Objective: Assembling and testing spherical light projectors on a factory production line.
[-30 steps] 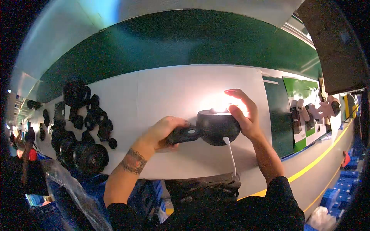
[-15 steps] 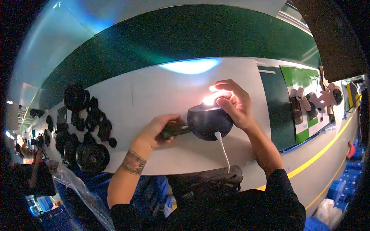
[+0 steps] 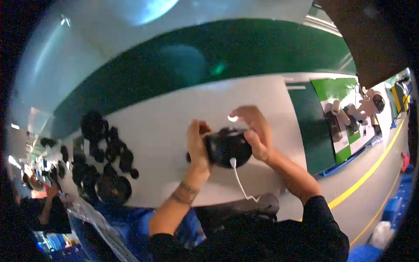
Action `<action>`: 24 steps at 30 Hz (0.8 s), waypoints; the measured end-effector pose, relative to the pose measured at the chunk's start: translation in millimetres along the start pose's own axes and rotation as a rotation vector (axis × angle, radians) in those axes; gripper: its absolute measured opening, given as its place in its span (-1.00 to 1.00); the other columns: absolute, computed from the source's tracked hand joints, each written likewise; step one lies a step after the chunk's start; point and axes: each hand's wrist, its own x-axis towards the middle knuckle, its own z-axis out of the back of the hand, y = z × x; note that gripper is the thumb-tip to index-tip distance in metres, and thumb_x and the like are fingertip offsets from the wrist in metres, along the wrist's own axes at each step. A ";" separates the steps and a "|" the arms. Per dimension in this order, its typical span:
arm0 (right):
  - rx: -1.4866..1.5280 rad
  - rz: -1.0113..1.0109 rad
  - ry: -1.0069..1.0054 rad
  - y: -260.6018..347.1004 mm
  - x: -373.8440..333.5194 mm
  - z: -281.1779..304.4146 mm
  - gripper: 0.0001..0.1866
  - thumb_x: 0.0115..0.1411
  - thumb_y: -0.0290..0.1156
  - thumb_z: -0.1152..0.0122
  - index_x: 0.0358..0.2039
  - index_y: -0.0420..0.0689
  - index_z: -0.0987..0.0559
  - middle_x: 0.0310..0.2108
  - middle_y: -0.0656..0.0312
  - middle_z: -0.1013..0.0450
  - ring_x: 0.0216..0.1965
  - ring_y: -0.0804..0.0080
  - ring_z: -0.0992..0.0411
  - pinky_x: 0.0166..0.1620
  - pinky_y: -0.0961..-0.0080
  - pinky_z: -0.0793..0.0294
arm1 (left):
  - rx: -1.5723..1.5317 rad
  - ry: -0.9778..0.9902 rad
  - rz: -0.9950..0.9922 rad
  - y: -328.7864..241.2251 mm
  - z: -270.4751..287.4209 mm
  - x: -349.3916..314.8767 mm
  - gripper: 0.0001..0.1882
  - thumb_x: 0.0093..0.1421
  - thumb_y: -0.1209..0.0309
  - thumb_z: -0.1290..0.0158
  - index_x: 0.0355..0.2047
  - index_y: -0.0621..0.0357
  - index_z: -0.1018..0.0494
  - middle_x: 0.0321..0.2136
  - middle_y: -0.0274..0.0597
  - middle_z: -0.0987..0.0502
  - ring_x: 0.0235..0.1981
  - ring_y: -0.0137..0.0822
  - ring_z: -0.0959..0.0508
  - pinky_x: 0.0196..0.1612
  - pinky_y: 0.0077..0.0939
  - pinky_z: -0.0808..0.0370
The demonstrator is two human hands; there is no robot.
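Note:
A black, bowl-shaped handheld lamp (image 3: 229,148) is held over the white tabletop, throwing light away from me. My left hand (image 3: 198,146) is closed against its left side, fingers pointing up; a dark end, probably the handle, sticks out behind the hand. At the right rim, my right hand (image 3: 257,133) presses its thumb on the lamp, with the other fingers curled over the far side. One fingertip there glows in the light. A white cable (image 3: 238,181) is plugged into the lamp's near side and hangs toward the table's front edge. The lamp's front face is hidden.
Several black round lamps and parts (image 3: 107,157) crowd the table's left. A green mat (image 3: 305,118) lies right, beside a green-and-white sheet (image 3: 342,113) bearing white and dark devices. A dark panel (image 3: 371,39) overhangs the upper right. Clear plastic (image 3: 94,222) hangs lower left.
My left hand has shifted from the handle to the lamp's left side. The lamp has turned and moved slightly left, and its bright patch has gone from the table's far edge up the wall.

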 end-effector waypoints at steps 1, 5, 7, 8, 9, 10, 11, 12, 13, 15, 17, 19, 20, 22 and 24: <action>0.031 -0.040 -0.046 -3.6 -4.1 -1.6 -0.55 0.21 -0.17 -0.09 -0.09 -0.33 -0.49 -0.06 -0.07 -0.41 0.02 0.05 -0.38 0.12 0.25 -0.32 | 0.110 0.027 -0.121 8.4 4.3 8.6 -0.62 0.39 0.01 0.12 -0.22 0.10 -0.39 -0.35 -0.32 -0.38 -0.28 -0.46 -0.37 -0.12 -0.53 -0.35; 0.005 0.043 -0.067 -11.4 -7.8 -3.5 -0.51 0.31 -0.09 0.00 -0.02 -0.32 -0.43 -0.04 -0.04 -0.38 -0.04 0.15 -0.36 0.08 0.29 -0.30 | 0.195 0.172 -0.268 7.4 10.3 10.7 -0.62 0.42 0.03 0.18 -0.21 0.09 -0.36 -0.30 -0.31 -0.39 -0.26 -0.45 -0.38 -0.11 -0.48 -0.37; 0.044 -0.017 -0.035 -5.5 -7.6 -4.3 -0.52 0.31 -0.09 -0.02 -0.01 -0.29 -0.42 -0.03 -0.04 -0.37 -0.04 0.14 -0.36 0.08 0.26 -0.31 | 0.243 0.200 -0.249 7.6 20.2 13.2 -0.61 0.42 0.02 0.18 -0.19 0.11 -0.34 -0.29 -0.28 -0.39 -0.24 -0.44 -0.39 -0.11 -0.48 -0.37; 0.034 -0.060 0.015 -7.4 -10.7 -0.9 -0.40 0.27 -0.02 -0.10 0.11 -0.27 -0.37 0.00 -0.04 -0.36 0.03 0.13 -0.35 0.15 0.24 -0.28 | 0.260 0.278 -0.256 12.7 32.4 14.9 -0.52 0.38 -0.05 0.13 -0.05 0.13 -0.32 -0.22 -0.24 -0.39 -0.16 -0.41 -0.41 -0.05 -0.46 -0.38; 0.032 -0.052 0.005 -5.0 -10.5 6.1 -0.40 0.27 -0.02 -0.10 0.11 -0.27 -0.37 0.00 -0.04 -0.36 0.03 0.13 -0.35 0.15 0.24 -0.28 | 0.266 0.289 -0.262 10.6 35.1 10.6 -0.52 0.38 -0.05 0.13 -0.05 0.13 -0.32 -0.22 -0.24 -0.39 -0.16 -0.41 -0.41 -0.05 -0.46 -0.38; 0.102 -0.156 0.158 -0.7 -10.8 14.5 -0.29 0.23 0.04 -0.16 0.19 -0.24 -0.32 0.08 -0.04 -0.33 0.11 0.13 -0.32 0.20 0.24 -0.25 | 0.270 0.379 -0.285 8.6 38.2 5.4 -0.45 0.32 -0.05 0.02 0.05 0.15 -0.28 -0.13 -0.21 -0.38 -0.07 -0.37 -0.40 0.03 -0.43 -0.37; 0.176 -0.256 0.316 1.2 -11.4 21.2 -0.18 0.19 0.10 -0.22 0.27 -0.21 -0.27 0.16 -0.03 -0.30 0.18 0.13 -0.29 0.25 0.24 -0.23 | 0.275 0.463 -0.310 2.9 41.0 -0.6 -0.33 0.26 -0.05 -0.09 0.16 0.16 -0.23 -0.04 -0.17 -0.38 0.02 -0.33 -0.40 0.11 -0.40 -0.36; 0.166 -0.283 0.438 -6.9 -15.5 30.8 -0.03 0.15 0.18 -0.25 0.36 -0.18 -0.13 0.24 -0.01 -0.25 0.28 0.16 -0.20 0.33 0.22 -0.13 | 0.277 0.469 -0.314 -2.6 40.7 -5.2 -0.33 0.26 -0.05 -0.09 0.16 0.16 -0.23 -0.04 -0.17 -0.38 0.02 -0.33 -0.40 0.11 -0.40 -0.36; 0.165 -0.279 0.435 -14.1 -19.5 37.7 -0.03 0.15 0.18 -0.25 0.36 -0.18 -0.13 0.24 -0.01 -0.25 0.28 0.16 -0.20 0.33 0.22 -0.13 | 0.311 0.553 -0.256 -8.4 41.1 -9.9 -0.21 0.17 0.02 -0.20 0.24 0.17 -0.15 0.05 -0.13 -0.34 0.11 -0.29 -0.36 0.18 -0.36 -0.33; 0.246 -0.318 0.503 -23.7 -24.3 44.6 -0.09 0.20 0.14 -0.20 0.36 -0.18 -0.13 0.29 0.03 -0.20 0.32 0.17 -0.15 0.36 0.24 -0.08 | 0.342 0.636 -0.195 -13.0 41.0 -12.1 -0.06 0.09 0.08 -0.32 0.31 0.18 -0.07 0.14 -0.10 -0.30 0.20 -0.25 -0.31 0.24 -0.33 -0.29; 0.411 -0.532 0.342 -23.7 -14.2 39.5 -0.28 0.29 0.03 -0.13 0.28 -0.20 -0.27 0.16 0.10 -0.37 0.21 0.28 -0.28 0.31 0.32 -0.16 | 0.394 0.635 0.013 -14.6 38.8 -13.5 0.03 -0.02 0.24 -0.43 0.33 0.19 -0.04 0.18 -0.07 -0.30 0.23 -0.20 -0.29 0.28 -0.27 -0.26; 0.393 -0.700 0.290 -24.7 4.7 34.7 -0.44 0.31 -0.06 -0.13 0.15 -0.22 -0.44 -0.01 0.14 -0.51 0.07 0.40 -0.39 0.21 0.40 -0.27 | 0.352 0.633 0.044 -16.0 29.0 -14.7 0.02 -0.02 0.25 -0.43 0.33 0.20 -0.04 0.16 -0.09 -0.31 0.21 -0.21 -0.31 0.27 -0.26 -0.28; 0.394 -0.694 0.293 -28.4 11.2 34.8 -0.44 0.31 -0.06 -0.13 0.15 -0.22 -0.44 -0.01 0.14 -0.51 0.07 0.40 -0.39 0.21 0.40 -0.27 | 0.314 0.635 0.074 -18.2 26.2 -16.3 0.02 -0.02 0.26 -0.43 0.32 0.21 -0.04 0.15 -0.11 -0.33 0.19 -0.21 -0.33 0.25 -0.26 -0.30; 0.455 -0.680 0.467 -41.7 21.7 33.1 -0.49 0.30 -0.10 -0.15 0.09 -0.24 -0.50 0.00 0.13 -0.51 0.04 0.41 -0.40 0.16 0.40 -0.31 | 0.324 0.632 0.079 -13.8 32.2 -13.5 0.01 -0.01 0.27 -0.43 0.32 0.23 -0.04 0.14 -0.12 -0.34 0.18 -0.22 -0.34 0.24 -0.26 -0.31; 0.492 -0.703 0.537 -58.0 26.0 26.2 -0.50 0.28 -0.14 -0.18 0.07 -0.26 -0.51 -0.01 0.14 -0.52 0.01 0.40 -0.41 0.14 0.40 -0.34 | 0.330 0.612 0.077 -10.6 39.9 -8.8 0.01 -0.01 0.27 -0.42 0.31 0.25 -0.04 0.14 -0.13 -0.34 0.17 -0.23 -0.34 0.24 -0.27 -0.32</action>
